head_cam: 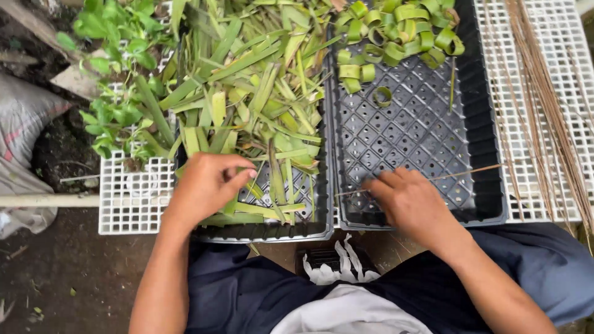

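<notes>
My left hand (207,184) rests on the pile of cut green leaf strips (260,93) in the left black tray (272,232), fingers curled onto a strip near the tray's front. My right hand (408,201) lies in the right black mesh tray (476,124) and pinches a thin brown stick (464,172) that runs to the right across the tray. Several rolled green leaf rings (396,34) are heaped at the far end of that tray, with one ring (382,96) lying apart.
Both trays sit on a white plastic grid (133,198). A bundle of thin brown sticks (544,93) lies on the grid at the right. Leafy green plants (117,68) stand at the far left, beside soil and a grey sack (25,117). My dark trousers fill the bottom.
</notes>
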